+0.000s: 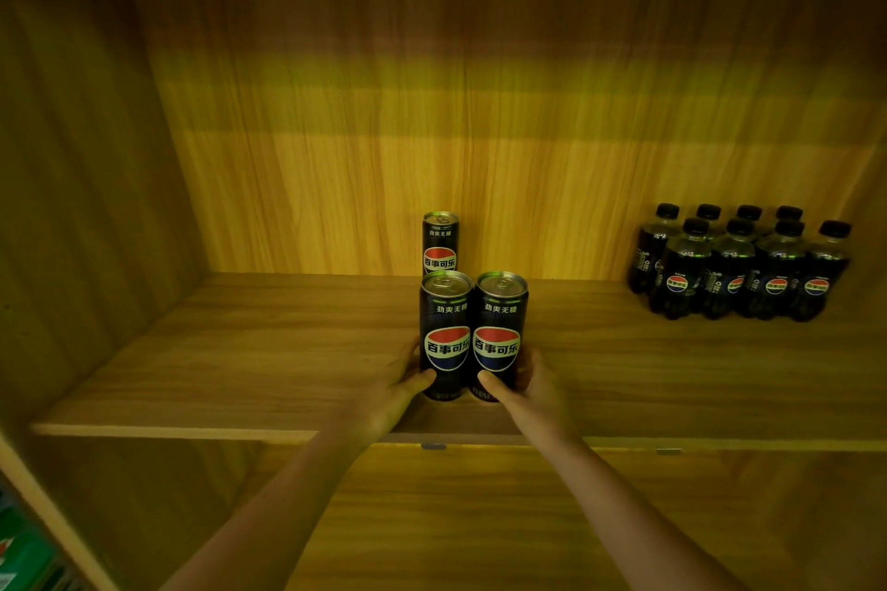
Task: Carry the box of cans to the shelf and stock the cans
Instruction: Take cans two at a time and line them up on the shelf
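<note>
Hands meet at the near middle of the wooden shelf [240, 350]: the left hand [401, 386] wraps the lower part of the left front can [445, 334] and the right hand [528, 386] wraps the right front can [499, 334], both cans upright, touching side by side, bases on the board. A third can [440, 242] stands upright just behind them against the back panel, while a cluster of dark bottles [739, 264] sits well apart at the far right.
</note>
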A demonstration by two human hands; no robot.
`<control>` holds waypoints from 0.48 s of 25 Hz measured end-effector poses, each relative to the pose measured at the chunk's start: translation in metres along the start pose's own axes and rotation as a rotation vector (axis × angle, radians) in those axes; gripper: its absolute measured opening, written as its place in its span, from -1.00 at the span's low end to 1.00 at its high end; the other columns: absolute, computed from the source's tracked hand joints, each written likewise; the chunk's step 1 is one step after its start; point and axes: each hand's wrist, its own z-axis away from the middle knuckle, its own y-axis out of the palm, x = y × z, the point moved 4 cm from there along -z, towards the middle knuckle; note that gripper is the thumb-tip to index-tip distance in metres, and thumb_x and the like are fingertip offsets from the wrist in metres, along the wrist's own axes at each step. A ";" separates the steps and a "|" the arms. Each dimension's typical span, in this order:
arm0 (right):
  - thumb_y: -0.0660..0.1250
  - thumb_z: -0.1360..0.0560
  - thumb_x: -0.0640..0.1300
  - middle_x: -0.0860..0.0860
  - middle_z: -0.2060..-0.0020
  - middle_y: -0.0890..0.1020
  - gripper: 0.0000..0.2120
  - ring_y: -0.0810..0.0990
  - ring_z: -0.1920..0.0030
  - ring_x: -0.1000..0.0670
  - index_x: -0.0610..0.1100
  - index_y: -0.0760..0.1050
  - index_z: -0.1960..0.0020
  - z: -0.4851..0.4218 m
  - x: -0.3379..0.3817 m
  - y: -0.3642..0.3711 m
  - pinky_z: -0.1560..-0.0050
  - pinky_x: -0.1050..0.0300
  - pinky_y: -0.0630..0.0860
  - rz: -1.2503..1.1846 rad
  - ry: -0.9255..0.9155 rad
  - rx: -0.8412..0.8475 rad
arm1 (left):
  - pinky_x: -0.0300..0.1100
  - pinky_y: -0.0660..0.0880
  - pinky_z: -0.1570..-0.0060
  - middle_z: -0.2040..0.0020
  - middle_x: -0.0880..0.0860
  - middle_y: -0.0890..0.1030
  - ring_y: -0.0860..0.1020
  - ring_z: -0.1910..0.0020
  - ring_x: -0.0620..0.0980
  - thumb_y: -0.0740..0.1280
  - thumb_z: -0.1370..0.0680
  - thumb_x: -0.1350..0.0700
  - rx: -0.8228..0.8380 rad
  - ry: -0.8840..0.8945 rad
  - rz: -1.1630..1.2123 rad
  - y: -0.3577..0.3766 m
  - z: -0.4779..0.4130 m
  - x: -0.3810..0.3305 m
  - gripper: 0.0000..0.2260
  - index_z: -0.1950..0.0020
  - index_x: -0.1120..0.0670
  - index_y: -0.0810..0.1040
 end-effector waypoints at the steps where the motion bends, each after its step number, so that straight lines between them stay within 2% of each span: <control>1: 0.44 -0.35 0.03 -0.10 -0.25 0.51 -0.37 0.50 -0.22 -0.09 -0.12 0.29 -0.32 0.000 0.000 0.000 -0.06 0.13 0.42 0.003 -0.011 -0.003 | -0.08 0.09 -0.44 -0.38 -0.05 0.35 0.21 -0.43 -0.01 0.29 -0.51 -0.05 -0.032 -0.016 -0.095 0.001 -0.001 0.002 -0.41 -0.46 -0.11 0.07; 2: 0.44 -0.34 0.03 -0.09 -0.25 0.52 -0.37 0.51 -0.21 -0.08 -0.12 0.29 -0.31 0.001 0.001 -0.001 -0.05 0.15 0.42 0.004 -0.023 -0.004 | 0.02 0.05 -0.47 -0.33 -0.08 0.38 0.23 -0.42 -0.02 0.31 -0.47 -0.11 -0.105 -0.017 -0.259 0.003 -0.002 0.003 -0.38 -0.45 -0.07 0.12; 4: 0.45 -0.34 0.03 -0.09 -0.25 0.51 -0.36 0.51 -0.21 -0.06 -0.12 0.29 -0.31 0.001 0.001 0.000 -0.03 0.18 0.41 -0.002 -0.040 0.004 | 0.02 0.07 -0.43 -0.31 -0.04 0.47 0.35 -0.35 -0.02 0.35 -0.40 -0.20 -0.322 0.064 -0.509 0.004 -0.001 0.002 -0.39 -0.36 0.02 0.30; 6: 0.44 -0.35 0.02 -0.06 -0.25 0.51 -0.37 0.51 -0.19 -0.02 -0.12 0.29 -0.32 0.000 0.000 -0.002 0.00 0.25 0.40 0.016 -0.055 0.019 | 0.00 0.12 -0.37 -0.27 0.00 0.53 0.41 -0.31 -0.01 0.33 -0.41 -0.21 -0.410 0.127 -0.569 0.008 -0.002 0.001 -0.44 -0.31 0.03 0.37; 9: 0.42 -0.37 0.00 -0.02 -0.19 0.54 -0.44 0.48 -0.04 0.13 -0.12 0.34 -0.29 -0.002 0.000 -0.006 0.17 0.46 0.33 0.116 -0.131 0.051 | 0.03 0.07 -0.40 -0.30 -0.01 0.51 0.37 -0.34 -0.02 0.28 -0.46 -0.18 -0.375 0.142 -0.624 0.007 -0.005 0.007 -0.48 -0.36 0.00 0.34; 12: 0.35 -0.41 0.08 -0.06 -0.20 0.55 -0.47 0.52 -0.10 0.06 -0.13 0.36 -0.28 -0.005 -0.003 -0.007 0.04 0.34 0.41 0.218 -0.179 0.084 | 0.09 -0.02 -0.46 -0.35 -0.03 0.46 0.34 -0.38 -0.04 0.22 -0.49 -0.19 -0.328 0.133 -0.676 0.006 -0.009 0.010 -0.47 -0.40 -0.01 0.27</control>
